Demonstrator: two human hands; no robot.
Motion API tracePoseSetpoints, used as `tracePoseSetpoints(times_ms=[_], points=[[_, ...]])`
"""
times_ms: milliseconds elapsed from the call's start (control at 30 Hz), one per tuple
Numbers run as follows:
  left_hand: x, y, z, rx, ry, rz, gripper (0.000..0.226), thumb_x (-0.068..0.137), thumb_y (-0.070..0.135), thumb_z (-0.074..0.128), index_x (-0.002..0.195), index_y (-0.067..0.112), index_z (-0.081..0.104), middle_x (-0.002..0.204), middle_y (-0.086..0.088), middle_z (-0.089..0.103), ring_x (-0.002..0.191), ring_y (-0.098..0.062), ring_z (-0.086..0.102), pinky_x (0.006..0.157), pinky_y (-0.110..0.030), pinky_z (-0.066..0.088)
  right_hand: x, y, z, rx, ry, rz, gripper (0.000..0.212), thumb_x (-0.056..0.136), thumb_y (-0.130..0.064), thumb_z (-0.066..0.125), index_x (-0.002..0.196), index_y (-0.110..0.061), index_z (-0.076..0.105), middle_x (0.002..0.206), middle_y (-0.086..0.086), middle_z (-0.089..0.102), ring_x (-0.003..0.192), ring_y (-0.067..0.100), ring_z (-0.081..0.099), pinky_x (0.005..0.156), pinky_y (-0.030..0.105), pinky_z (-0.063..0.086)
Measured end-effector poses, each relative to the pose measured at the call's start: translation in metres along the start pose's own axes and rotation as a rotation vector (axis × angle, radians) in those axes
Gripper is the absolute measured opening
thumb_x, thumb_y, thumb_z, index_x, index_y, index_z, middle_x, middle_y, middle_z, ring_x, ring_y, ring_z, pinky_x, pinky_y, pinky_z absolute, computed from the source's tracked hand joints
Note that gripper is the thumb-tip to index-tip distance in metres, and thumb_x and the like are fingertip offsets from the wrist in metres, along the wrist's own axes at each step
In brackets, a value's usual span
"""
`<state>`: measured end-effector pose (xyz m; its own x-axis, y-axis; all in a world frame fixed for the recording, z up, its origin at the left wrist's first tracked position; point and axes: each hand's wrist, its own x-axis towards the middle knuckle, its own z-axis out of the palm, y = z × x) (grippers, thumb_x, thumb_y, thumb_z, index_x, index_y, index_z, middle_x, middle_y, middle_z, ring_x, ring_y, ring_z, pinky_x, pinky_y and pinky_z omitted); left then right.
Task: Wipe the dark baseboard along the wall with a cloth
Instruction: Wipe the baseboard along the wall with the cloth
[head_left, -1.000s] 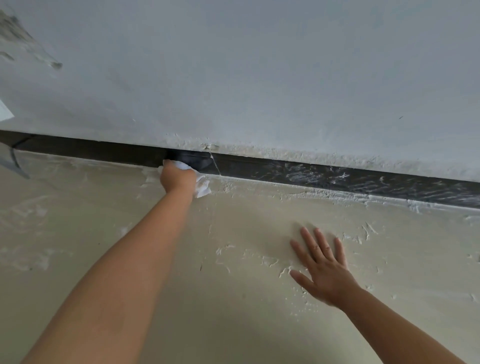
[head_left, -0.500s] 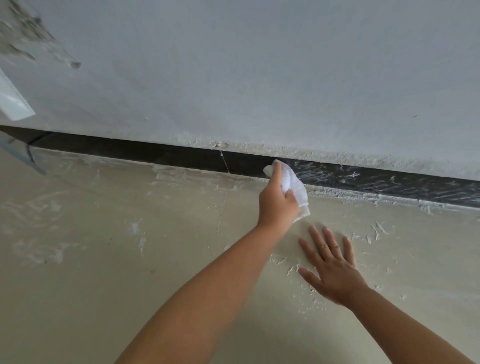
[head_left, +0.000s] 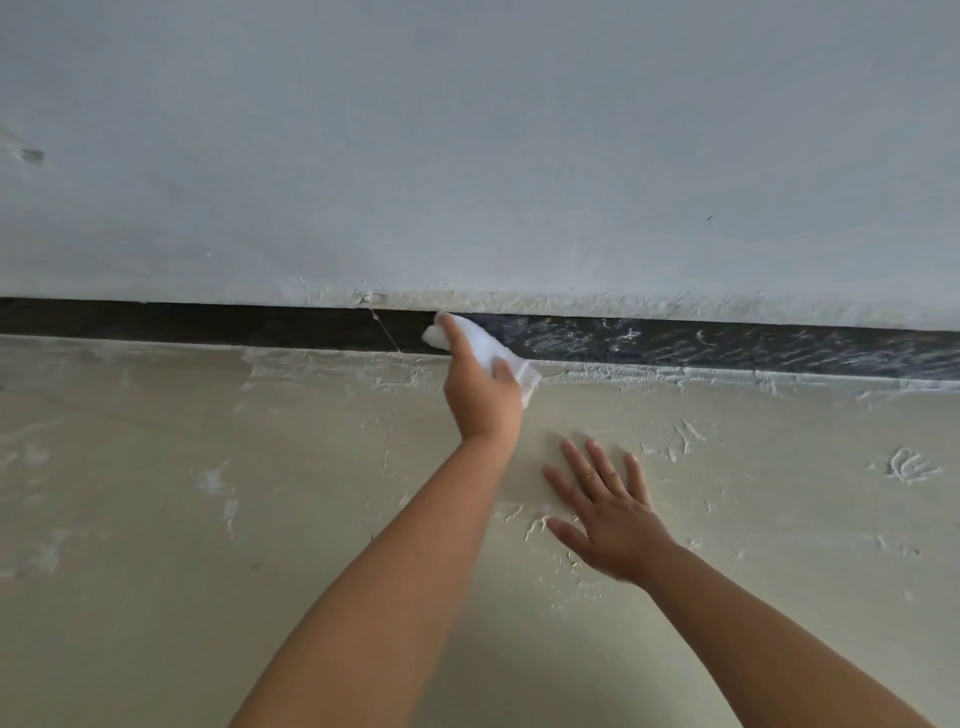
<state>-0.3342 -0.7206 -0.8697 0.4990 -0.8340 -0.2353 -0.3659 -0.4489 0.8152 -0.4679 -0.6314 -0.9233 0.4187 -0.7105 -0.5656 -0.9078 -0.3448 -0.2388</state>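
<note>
Plaster-smeared floor (head_left: 156, 519), pale wall (head_left: 467, 156), dark baseboard (head_left: 208, 325), streaked rightward

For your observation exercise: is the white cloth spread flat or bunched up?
Bunched up. The white cloth sits wadded in the left hand, whose fingers curl round it, pressing it against the dark baseboard.

Room under renovation: plaster-smeared floor (head_left: 260, 519), rough white wall (head_left: 467, 156), splattered dark baseboard (head_left: 727, 345).

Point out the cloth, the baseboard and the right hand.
cloth (head_left: 485, 343): head view, white fold above the thumb.
baseboard (head_left: 727, 345): head view, smeared dark face.
right hand (head_left: 618, 525): head view, back of the hand.
</note>
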Motion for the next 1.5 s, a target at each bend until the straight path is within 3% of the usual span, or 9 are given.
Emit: tracePoseSetpoints(times_ms=[200, 367, 600, 800, 1067, 1200, 1300, 1367, 1500], points=[[-0.028, 0.004, 0.017, 0.047, -0.376, 0.213, 0.069, 0.087, 0.005, 0.049, 0.144, 0.024, 0.015, 0.122, -0.027, 0.052, 0.108, -0.033, 0.053, 0.073, -0.017, 0.035, -0.001, 0.005, -0.001, 0.067, 0.058, -0.014, 0.059, 0.095, -0.051, 0.019, 0.144, -0.031, -0.007, 0.141, -0.008, -0.031, 0.122, 0.012, -0.039, 0.102, 0.036, -0.027], [-0.031, -0.013, -0.006, 0.124, -0.121, 0.257, 0.066, 0.086, 0.004, 0.051, 0.143, 0.02, 0.021, 0.11, -0.024, 0.06, 0.091, -0.031, 0.057, 0.07, -0.021, 0.038, -0.004, 0.017, -0.007, 0.083, 0.153, -0.046, 0.054, 0.097, -0.045, 0.023, 0.145, -0.028, 0.006, 0.153, -0.005, -0.014, 0.125, 0.009, -0.032, 0.106, 0.03, -0.022], [-0.005, -0.028, -0.021, 0.149, -0.022, 0.215, 0.065, 0.089, -0.004, 0.037, 0.144, 0.017, 0.012, 0.137, -0.018, 0.043, 0.12, -0.034, 0.045, 0.087, -0.021, 0.029, -0.017, 0.028, 0.001, -0.026, 0.224, 0.163, 0.056, 0.094, -0.052, 0.016, 0.144, -0.034, -0.003, 0.142, -0.002, -0.033, 0.118, 0.021, -0.044, 0.096, 0.037, -0.034], [-0.013, -0.009, 0.007, 0.063, -0.04, 0.277, 0.068, 0.086, -0.009, 0.034, 0.144, 0.015, 0.01, 0.136, -0.016, 0.044, 0.111, -0.029, 0.049, 0.071, -0.009, 0.024, -0.037, 0.027, 0.022, 0.074, 0.213, 0.286, 0.107, 0.048, -0.063, -0.048, 0.142, -0.037, -0.004, 0.136, -0.004, -0.035, 0.121, 0.022, -0.039, 0.102, 0.041, -0.026], [-0.045, 0.007, 0.049, 0.099, -0.23, 0.403, 0.069, 0.084, -0.006, 0.039, 0.144, 0.014, 0.012, 0.097, -0.018, 0.055, 0.081, -0.022, 0.05, 0.062, -0.015, 0.025, -0.044, 0.034, 0.026, 0.116, 0.113, 0.285, 0.094, 0.051, -0.07, -0.04, 0.135, -0.031, -0.021, 0.129, -0.007, -0.045, 0.114, 0.017, -0.049, 0.101, 0.038, -0.028], [-0.052, 0.01, 0.058, 0.226, -0.449, 0.513, 0.07, 0.085, -0.007, 0.04, 0.144, 0.017, 0.012, 0.11, -0.022, 0.057, 0.09, -0.032, 0.055, 0.065, -0.019, 0.028, -0.044, 0.04, 0.024, 0.119, 0.083, 0.263, 0.057, 0.093, -0.054, 0.009, 0.142, -0.034, -0.011, 0.14, -0.005, -0.038, 0.115, 0.016, -0.047, 0.103, 0.037, -0.025], [-0.053, 0.005, 0.046, 0.209, -0.463, 0.544, 0.066, 0.085, -0.006, 0.04, 0.143, 0.014, 0.014, 0.128, -0.021, 0.051, 0.102, -0.035, 0.055, 0.069, -0.012, 0.025, -0.044, 0.045, 0.019, 0.102, 0.101, 0.227, 0.053, 0.096, -0.048, 0.016, 0.143, -0.037, -0.005, 0.141, -0.004, -0.037, 0.118, 0.016, -0.044, 0.105, 0.034, -0.024], [-0.052, -0.006, 0.033, 0.187, -0.394, 0.53, 0.067, 0.084, -0.008, 0.042, 0.142, 0.013, 0.017, 0.129, -0.023, 0.05, 0.1, -0.033, 0.056, 0.069, -0.011, 0.026, -0.044, 0.047, 0.016, 0.077, 0.137, 0.223, 0.054, 0.093, -0.054, 0.004, 0.143, -0.038, -0.006, 0.147, -0.003, -0.032, 0.118, 0.017, -0.043, 0.105, 0.032, -0.022], [-0.034, -0.023, 0.007, 0.112, -0.117, 0.251, 0.066, 0.088, -0.004, 0.041, 0.144, 0.019, 0.016, 0.131, -0.019, 0.048, 0.106, -0.027, 0.051, 0.073, -0.015, 0.03, -0.047, 0.046, 0.014, 0.17, 0.231, 0.347, 0.104, 0.046, -0.066, -0.047, 0.139, -0.033, -0.013, 0.135, -0.004, -0.038, 0.121, 0.016, -0.039, 0.102, 0.034, -0.027]])
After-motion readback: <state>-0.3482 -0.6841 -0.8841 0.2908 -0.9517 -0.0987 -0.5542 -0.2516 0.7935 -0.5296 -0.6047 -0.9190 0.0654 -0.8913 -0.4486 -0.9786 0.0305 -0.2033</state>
